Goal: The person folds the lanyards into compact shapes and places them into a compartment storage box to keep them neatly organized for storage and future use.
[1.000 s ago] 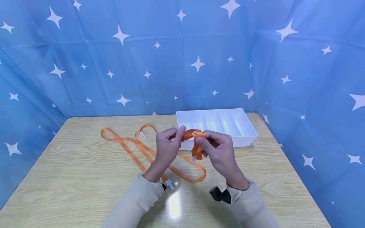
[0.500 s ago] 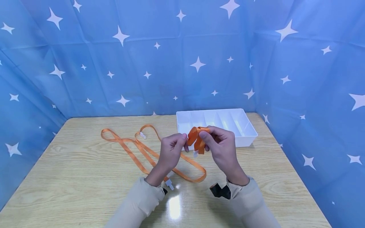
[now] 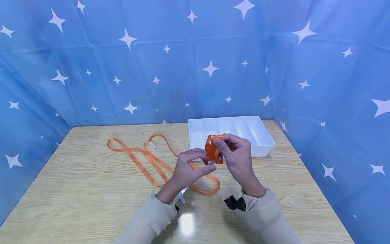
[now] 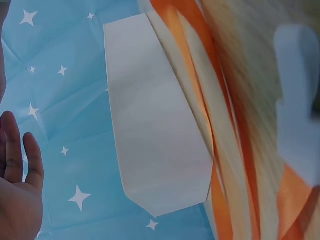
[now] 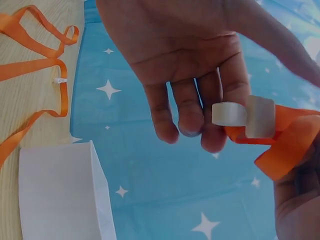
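Observation:
In the head view, my right hand point(image 3: 239, 159) pinches a folded-up orange lanyard point(image 3: 211, 149) between thumb and fingers, in front of the white tray. A white buckle point(image 5: 260, 117) sticks out from its folds in the right wrist view. My left hand point(image 3: 190, 167) is just left of this bundle, its thumb spread away from the fingers. Seen from the right wrist, the left palm point(image 5: 190, 55) faces the camera with extended fingers, the index fingertip close to the buckle. A second orange lanyard point(image 3: 137, 162) lies loosely looped on the table, its white buckle point(image 3: 181, 197) by my left wrist.
A white tray point(image 3: 263, 150) with several compartments stands at the back of the wooden table point(image 3: 76, 189), behind my hands. The loose lanyard's small white clip point(image 3: 152, 145) lies left of the tray. A blue star-patterned curtain point(image 3: 170, 61) rises behind the table and along both sides.
My left hand has gone from pinching the orange strap to spread fingers below it. The strap is now folded more closely at my right hand, which has moved slightly up and right.

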{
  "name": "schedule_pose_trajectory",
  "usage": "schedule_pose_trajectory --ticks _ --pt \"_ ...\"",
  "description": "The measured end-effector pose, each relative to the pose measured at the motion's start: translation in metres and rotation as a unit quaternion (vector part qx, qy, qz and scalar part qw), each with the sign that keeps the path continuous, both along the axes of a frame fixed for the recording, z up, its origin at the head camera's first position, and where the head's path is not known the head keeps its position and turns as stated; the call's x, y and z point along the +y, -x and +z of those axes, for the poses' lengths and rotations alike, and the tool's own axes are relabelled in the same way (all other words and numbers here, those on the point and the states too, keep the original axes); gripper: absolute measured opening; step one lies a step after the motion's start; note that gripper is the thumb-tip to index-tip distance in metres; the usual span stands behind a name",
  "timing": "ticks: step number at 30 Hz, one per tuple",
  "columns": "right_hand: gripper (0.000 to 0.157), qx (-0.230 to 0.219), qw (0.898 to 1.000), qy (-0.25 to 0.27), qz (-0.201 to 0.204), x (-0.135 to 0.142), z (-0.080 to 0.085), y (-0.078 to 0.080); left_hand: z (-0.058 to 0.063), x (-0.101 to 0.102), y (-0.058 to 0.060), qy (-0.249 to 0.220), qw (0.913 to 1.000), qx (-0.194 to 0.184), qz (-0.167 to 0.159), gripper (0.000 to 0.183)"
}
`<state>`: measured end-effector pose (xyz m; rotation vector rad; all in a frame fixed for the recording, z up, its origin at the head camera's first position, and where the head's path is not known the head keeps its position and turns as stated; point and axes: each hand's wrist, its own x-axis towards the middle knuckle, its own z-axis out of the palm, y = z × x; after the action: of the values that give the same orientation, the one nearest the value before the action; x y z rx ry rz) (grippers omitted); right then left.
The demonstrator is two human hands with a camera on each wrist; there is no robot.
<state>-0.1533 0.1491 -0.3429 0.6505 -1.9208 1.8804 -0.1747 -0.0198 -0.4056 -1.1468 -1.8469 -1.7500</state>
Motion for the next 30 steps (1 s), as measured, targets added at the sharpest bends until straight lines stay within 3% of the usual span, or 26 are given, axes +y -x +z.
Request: schedule_pose_trajectory --ticks 3,7,13,24,30 --pt "0.023 -0.004 1.000 -0.001 -0.001 0.000 -0.001 0.001 0.003 0.002 -0.004 -0.004 1.0000 -0.002 0.004 0.033" --pt "0.022 -0.001 1.000 -0.008 -0.006 0.001 -0.002 0.002 0.017 0.003 -0.013 -0.002 0.9998 -0.008 0.019 0.015" --pt "0.022 -0.001 1.000 -0.007 -0.005 0.000 -0.002 0.002 0.029 0.005 -0.021 0.000 0.9991 -0.022 0.037 0.025" --pt "0.027 0.001 1.000 0.002 -0.012 0.000 -0.004 0.003 0.027 0.010 -0.021 -0.019 0.9979 -0.046 0.041 0.016" --pt "0.027 0.001 1.000 0.003 -0.013 0.001 -0.005 0.004 0.003 0.011 -0.008 -0.027 0.9969 -0.068 0.029 0.006"
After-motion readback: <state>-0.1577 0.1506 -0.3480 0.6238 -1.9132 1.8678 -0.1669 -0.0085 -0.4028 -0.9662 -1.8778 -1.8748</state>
